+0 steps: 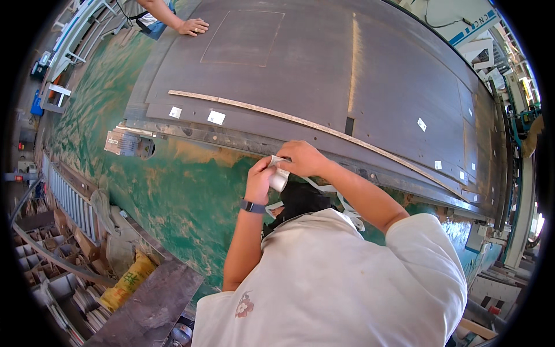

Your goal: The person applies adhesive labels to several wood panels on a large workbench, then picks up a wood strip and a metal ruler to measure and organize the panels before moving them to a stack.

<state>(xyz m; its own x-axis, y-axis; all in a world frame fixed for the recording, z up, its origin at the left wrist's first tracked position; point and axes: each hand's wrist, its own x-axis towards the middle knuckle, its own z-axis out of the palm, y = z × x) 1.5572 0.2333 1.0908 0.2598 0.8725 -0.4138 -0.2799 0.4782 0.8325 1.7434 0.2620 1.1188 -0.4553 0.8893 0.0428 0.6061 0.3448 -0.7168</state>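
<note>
I see the person's left hand (258,184) wrapped around a white roll (278,181), and the right hand (302,158) pinching its upper end, just off the near edge of the dark panels (312,52). Over there, a co-worker's hand (192,27) rests on them, beyond a long, narrow strip (277,113).
</note>
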